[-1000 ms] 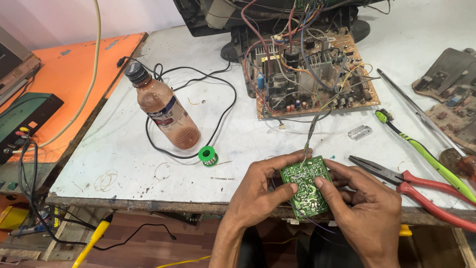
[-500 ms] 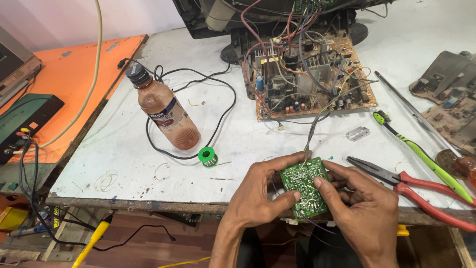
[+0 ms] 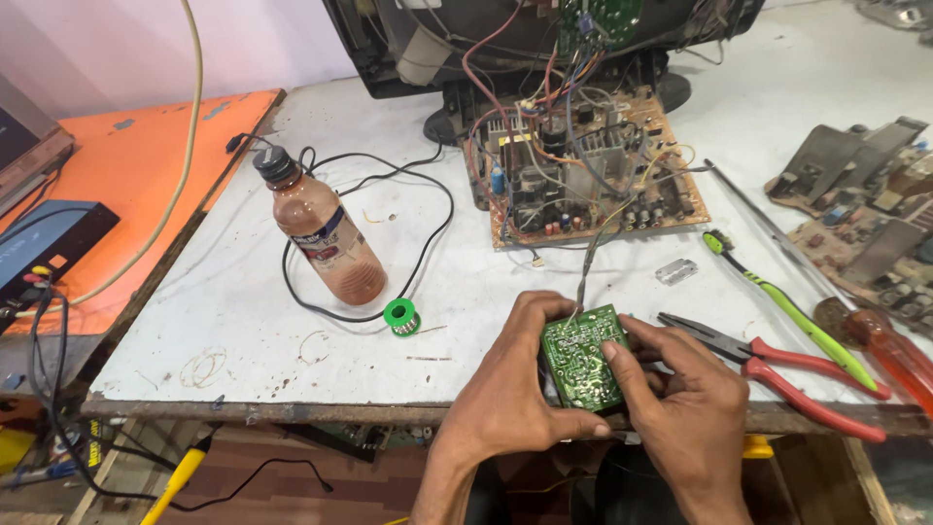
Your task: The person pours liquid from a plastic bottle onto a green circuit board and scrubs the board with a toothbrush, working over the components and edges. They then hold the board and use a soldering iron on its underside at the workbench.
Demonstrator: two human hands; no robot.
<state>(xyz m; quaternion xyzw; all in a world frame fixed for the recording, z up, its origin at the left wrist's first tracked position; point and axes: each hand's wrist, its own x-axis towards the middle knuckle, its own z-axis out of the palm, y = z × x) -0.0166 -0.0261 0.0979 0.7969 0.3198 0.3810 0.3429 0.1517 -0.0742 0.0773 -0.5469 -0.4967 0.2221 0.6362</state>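
**Both hands tip the little green board up a bit**

Since a second ago, the small green circuit board sits a little higher and more upright between the two hands. It was lying flatter near the table edge; now its solder side faces up at the camera. Nothing else on the table has moved.

The left hand is curled around the left side of the board, with the fingers bent over its top edge and the thumb under it. The right hand holds the right side, and one fingertip presses on the green face. Both hands are closed on the board, so it is off the table, just above the front edge.

A thin grey wire runs from the top of the board up to the big brown circuit board in the middle of the table.

Just right of the hands lie red-handled pliers. Past them is a green screwdriver. To the left are a small green spool and a plastic bottle of brown drink, with a black cable looped around it.

With the board turned this way, the person looks to be checking its solder side.
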